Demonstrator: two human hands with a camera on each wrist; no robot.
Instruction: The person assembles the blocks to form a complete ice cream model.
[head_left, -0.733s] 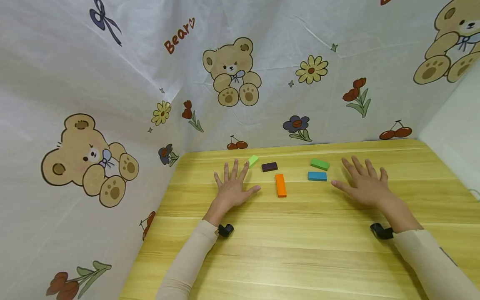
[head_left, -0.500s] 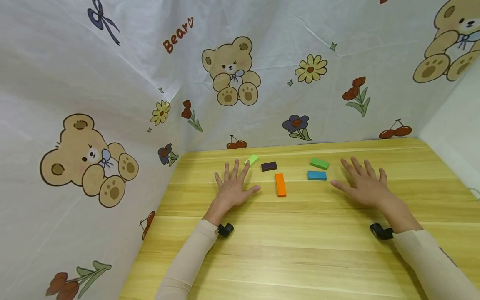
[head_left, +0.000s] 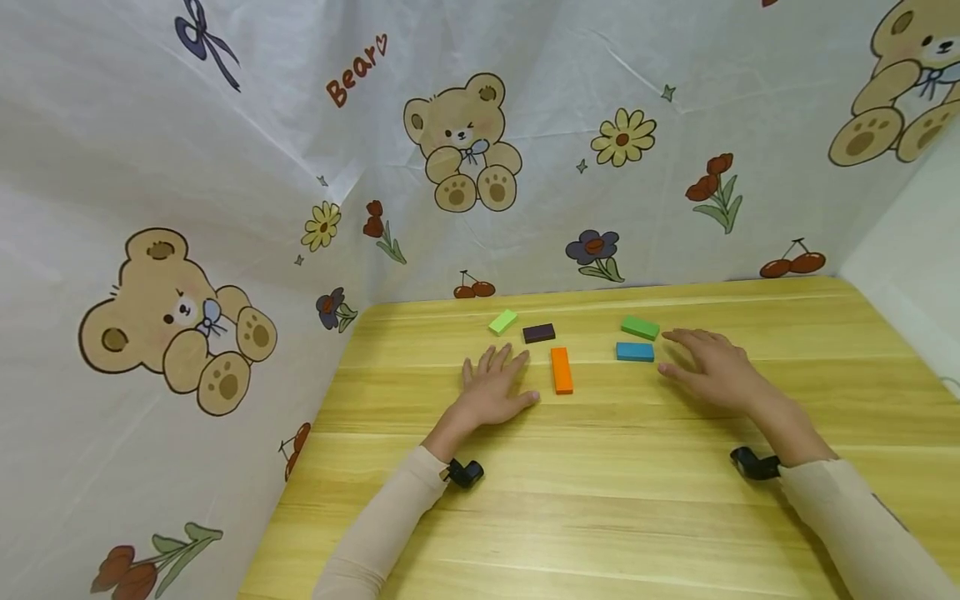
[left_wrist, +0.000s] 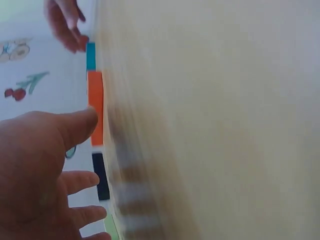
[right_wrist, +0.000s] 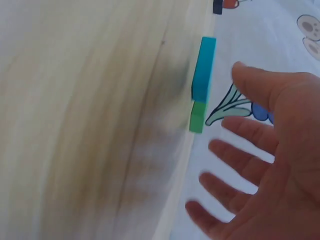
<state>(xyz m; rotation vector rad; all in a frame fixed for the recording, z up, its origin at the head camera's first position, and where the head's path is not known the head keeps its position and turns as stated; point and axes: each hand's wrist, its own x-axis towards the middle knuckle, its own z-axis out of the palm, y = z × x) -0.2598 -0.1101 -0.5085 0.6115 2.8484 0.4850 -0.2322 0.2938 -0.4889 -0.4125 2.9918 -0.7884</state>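
A: What's beyond both hands?
B: White hanging cloth w/ bear & flower prints [head_left: 300, 150]. Under them, yellow wood-grain table [head_left: 585, 467].
A: Arms?
B: Beige fabric R sleeve [head_left: 862, 525] & beige fabric L sleeve [head_left: 386, 529], each ending at the wrist, just behind its hand.
A: Grip?
B: Bare R hand [head_left: 716, 368]: back up, thumb well apart from fingers, tips pointing fwd-left. Bare L hand [head_left: 495, 390]: back up, fingers extended fwd & a bit spread, thumb out to its R.
A: Blocks, pls, all on the table?
B: Yep. Long orange rectangular block [head_left: 562, 371]: just R of L thumb, small gap btwn. Blue rectangular block [head_left: 635, 352]: just L of R thumb tip; contact, can't tell. Green rectangular block [head_left: 641, 327]: just L of R index tip, beyond the blue one; contact, can't tell either.
A: Rest?
B: Near-black rectangular block [head_left: 538, 333]: near L fingertips, fwd & slightly R. Light-green rectangular block [head_left: 502, 322]: fwd of L fingertips, apart from them, L of the near-black one.
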